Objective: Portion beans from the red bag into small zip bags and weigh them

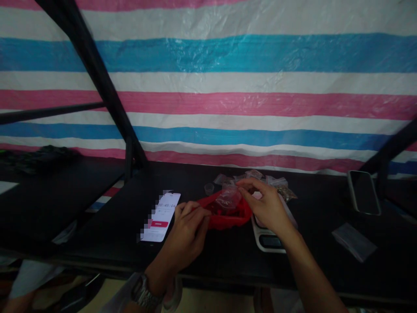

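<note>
A red plastic bag (228, 222) lies on the black table with its mouth spread. My left hand (192, 224) is closed on the bag's left edge, fingers curled over the rim. Above the bag's opening, my right hand (262, 202) pinches a small clear plastic bag (230, 195) between thumb and fingers. What the clear bag contains is too dim to make out. Just right of the red bag, partly beneath my right forearm, sits a white kitchen scale (269, 241) with a dark display. A small clear cup (209, 188) stands behind the red bag.
A lit phone (161, 219) showing a timer lies left of my hands. Several small clear packets (285, 189) are behind the scale. Farther right are another phone (364, 193) and a flat clear bag (354, 241). A black metal frame (104, 91) rises at the left.
</note>
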{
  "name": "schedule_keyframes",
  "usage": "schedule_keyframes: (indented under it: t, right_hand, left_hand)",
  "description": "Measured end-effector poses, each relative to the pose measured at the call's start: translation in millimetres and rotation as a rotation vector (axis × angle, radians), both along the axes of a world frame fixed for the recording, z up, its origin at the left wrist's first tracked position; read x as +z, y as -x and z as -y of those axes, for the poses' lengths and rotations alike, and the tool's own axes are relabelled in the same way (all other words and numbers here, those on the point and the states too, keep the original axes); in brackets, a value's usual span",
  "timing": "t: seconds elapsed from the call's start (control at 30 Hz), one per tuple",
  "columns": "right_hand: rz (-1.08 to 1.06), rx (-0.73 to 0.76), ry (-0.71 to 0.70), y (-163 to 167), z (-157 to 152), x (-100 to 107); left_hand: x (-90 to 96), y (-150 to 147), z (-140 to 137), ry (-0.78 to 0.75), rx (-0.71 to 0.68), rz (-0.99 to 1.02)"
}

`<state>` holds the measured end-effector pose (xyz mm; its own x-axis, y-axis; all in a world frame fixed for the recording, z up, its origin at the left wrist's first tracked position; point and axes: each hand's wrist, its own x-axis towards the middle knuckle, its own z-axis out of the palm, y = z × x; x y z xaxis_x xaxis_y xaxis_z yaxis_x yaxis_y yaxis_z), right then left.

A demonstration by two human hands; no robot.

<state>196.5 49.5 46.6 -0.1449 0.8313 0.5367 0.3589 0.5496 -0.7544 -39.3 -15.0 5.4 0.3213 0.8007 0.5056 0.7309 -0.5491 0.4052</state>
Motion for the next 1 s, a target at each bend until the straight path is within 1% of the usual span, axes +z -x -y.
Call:
schedule_keyframes:
  t: [0.13, 0.23, 0.3, 0.43, 0.5, 0.6, 0.7, 0.77, 0.83, 0.87, 0.93, 1.0]
  right_hand:
    - [0.006, -0.003, 0.007, -2, 2, 4]
    - [-0.001, -0.003, 0.0, -3, 4, 6]
    - [0.011, -0.008, -0.003, -2, 4, 6]
    - [0.026, -0.023, 0.013, -1, 4, 4]
    - [-0.007, -0.067, 0.017, -7, 0, 5]
    - [-0.123, -0.243, 0.002, -35, -10, 6]
    - [-0.225, -0.53, -0.001, -87, -20, 0]
    - [-0.222, -0.757, 0.04, -128, -23, -10]
    - [-0.142, -0.964, 0.137, -163, -21, -23]
    - [-0.055, -1.024, 0.213, -178, -18, -29]
    - [0.139, -1.081, 0.357, -196, -11, -38]
    - [0.348, -1.086, 0.458, -203, -5, -42]
  left_hand:
    - [4.9, -2, 0, -0.05, -0.042, -0.048]
    - [5.2, -3, -1, -0.091, -0.028, -0.083]
    - [3.5, -6, -1, -0.141, -0.007, -0.063]
    - [-0.2, -13, -1, -0.352, 0.129, 0.07]
    - [-0.9, -18, -1, -0.456, 0.168, 0.113]
    - [-1.1, -27, 1, -0.585, 0.161, 0.167]
    - [-0.9, -35, 5, -0.66, 0.129, 0.189]
    - [-0.3, -39, 7, -0.675, 0.1, 0.176]
    - [0.7, -42, 9, -0.677, 0.084, 0.168]
    - [1.3, -43, 9, -0.681, 0.082, 0.171]
    - [2.1, -45, 8, -0.687, 0.091, 0.185]
    - [2.2, -46, 6, -0.699, 0.096, 0.194]
